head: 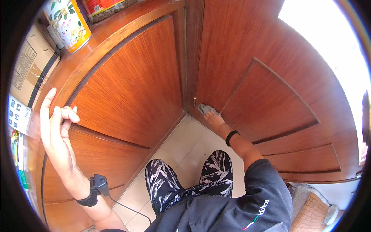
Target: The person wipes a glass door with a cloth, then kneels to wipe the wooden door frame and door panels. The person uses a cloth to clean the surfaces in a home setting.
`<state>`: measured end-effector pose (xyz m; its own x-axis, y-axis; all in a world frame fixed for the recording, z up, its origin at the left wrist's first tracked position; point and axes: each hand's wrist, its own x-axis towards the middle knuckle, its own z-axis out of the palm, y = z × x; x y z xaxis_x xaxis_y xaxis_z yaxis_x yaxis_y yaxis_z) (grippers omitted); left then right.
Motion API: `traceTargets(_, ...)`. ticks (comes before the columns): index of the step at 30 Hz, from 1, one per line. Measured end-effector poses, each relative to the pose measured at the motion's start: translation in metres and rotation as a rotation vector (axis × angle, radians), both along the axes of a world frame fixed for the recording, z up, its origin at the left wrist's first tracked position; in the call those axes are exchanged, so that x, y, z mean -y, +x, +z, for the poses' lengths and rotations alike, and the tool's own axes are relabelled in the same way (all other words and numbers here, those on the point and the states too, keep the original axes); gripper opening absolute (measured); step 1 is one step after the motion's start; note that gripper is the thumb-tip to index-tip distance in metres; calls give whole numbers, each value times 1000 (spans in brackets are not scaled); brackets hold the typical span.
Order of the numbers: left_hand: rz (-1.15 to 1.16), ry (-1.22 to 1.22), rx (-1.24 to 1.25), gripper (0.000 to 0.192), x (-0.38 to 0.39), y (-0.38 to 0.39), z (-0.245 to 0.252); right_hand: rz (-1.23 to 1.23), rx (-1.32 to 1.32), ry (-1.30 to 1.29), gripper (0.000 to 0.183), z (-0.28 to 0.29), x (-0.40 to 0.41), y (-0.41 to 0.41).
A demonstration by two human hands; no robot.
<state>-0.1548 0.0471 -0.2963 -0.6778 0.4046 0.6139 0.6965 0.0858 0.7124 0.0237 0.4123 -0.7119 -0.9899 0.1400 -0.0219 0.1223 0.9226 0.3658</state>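
Observation:
My right hand (214, 118) presses a grey cloth (206, 109) against the low part of a reddish-brown wooden door (266, 98), close to its hinge side. A small brass hinge (194, 101) shows just beyond the cloth. On the other side, my left hand (59, 130) is raised beside a panelled wooden cabinet (130, 78), its fingers apart and partly bent, with nothing in them. Whether those fingertips touch the cabinet's top edge, I cannot tell. A black strap with a small camera (100, 182) is around my left wrist.
A printed can (68, 27), a cardboard box (34, 63) and a white card with icons (18, 114) stand along the cabinet top. A cable (130, 209) hangs from the wrist camera. Pale floor tiles (185, 139) lie below; a woven mat (310, 213) shows behind the door.

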Motion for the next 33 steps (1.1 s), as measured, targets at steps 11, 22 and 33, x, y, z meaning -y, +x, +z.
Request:
traceTargets(11,-31,2,130,39,-6,12,12,-25,-495,221,42,215,6,28)
traceTargets(22,-63,29,194,40,-2,26,26,-158,-925,512,46,397,12,65)
traceTargets(33,-67,59,215,38,-4,27,24,-477,-1082,579,48,342,11,219)
